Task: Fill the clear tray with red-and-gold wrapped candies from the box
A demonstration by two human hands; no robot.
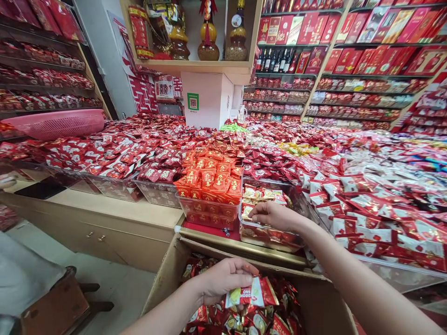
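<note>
My left hand point(228, 279) is closed around a red, white and green snack packet point(254, 292) with printed lettering. It is above an open cardboard box point(324, 302) containing many loose red-and-gold snack packets point(209, 312). My right hand point(274, 216) reaches over the front rim of a clear plastic bin point(268, 236). Its fingertips are pinched together at a small white-and-red packet point(246, 211) at the bin's left side. Other gold, white and red packets point(268, 193) lie behind that hand in the same bin.
A bin of orange-red packets point(213, 184) stands left of my right hand. White-and-red packets point(377, 211) are heaped at right. A pink basket point(59, 123) sits farther left. Another person's hand point(7, 180) shows at the left edge, by a dark flat object point(42, 187).
</note>
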